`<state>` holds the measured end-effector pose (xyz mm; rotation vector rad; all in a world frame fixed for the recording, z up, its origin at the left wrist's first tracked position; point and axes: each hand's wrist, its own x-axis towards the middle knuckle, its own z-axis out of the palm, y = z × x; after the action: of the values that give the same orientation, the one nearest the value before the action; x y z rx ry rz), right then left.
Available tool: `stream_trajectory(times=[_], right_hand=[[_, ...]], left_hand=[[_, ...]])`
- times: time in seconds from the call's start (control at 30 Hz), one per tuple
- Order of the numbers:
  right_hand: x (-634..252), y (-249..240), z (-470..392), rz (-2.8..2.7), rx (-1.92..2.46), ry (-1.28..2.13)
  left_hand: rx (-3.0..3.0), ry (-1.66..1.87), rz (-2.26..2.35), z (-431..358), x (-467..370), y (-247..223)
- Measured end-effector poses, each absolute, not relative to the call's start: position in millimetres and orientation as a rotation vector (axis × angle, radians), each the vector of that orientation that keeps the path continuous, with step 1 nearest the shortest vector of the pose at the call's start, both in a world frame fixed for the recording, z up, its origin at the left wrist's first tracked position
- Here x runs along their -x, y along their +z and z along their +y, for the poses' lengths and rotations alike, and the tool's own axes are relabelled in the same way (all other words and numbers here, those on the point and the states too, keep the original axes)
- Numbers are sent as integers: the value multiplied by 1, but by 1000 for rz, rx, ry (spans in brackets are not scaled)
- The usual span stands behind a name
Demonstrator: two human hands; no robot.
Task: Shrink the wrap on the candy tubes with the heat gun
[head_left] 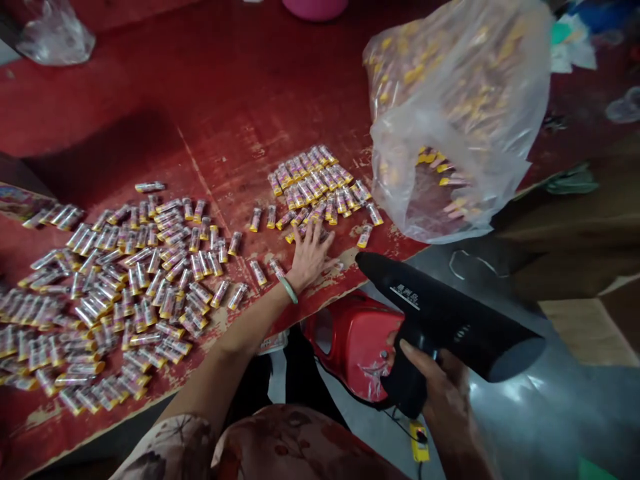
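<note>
My left hand (311,257) lies with fingers spread on the red table, its fingertips at the near edge of a group of small clear-wrapped tubes with yellow ends (315,180). A green bangle (289,289) circles that wrist. In my right hand (435,373) is a black heat gun (440,307), gripped by its handle. Its nozzle points left toward the table edge, close to one loose tube (365,235). Whether the heat gun is running cannot be seen.
A much larger spread of wrapped tubes (125,293) covers the table's left side. At the right stands a big translucent bag (450,113) full of yellow-ended pieces, its mouth facing me. Below the table edge is a red plastic stool-like object (355,347). A pink container (315,7) sits at the back.
</note>
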<state>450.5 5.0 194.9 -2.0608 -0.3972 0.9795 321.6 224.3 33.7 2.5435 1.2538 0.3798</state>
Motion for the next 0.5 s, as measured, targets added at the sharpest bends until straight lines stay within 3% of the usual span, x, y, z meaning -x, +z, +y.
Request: stream_trajectory(times=[0.3, 0.5], right_hand=[[-455, 192, 17, -254, 2098, 941], [-438, 193, 53, -392, 1882, 1249]], left_hand=[[-2433, 458, 1541, 192, -301, 27], [-2183, 617, 1862, 181, -252, 22]])
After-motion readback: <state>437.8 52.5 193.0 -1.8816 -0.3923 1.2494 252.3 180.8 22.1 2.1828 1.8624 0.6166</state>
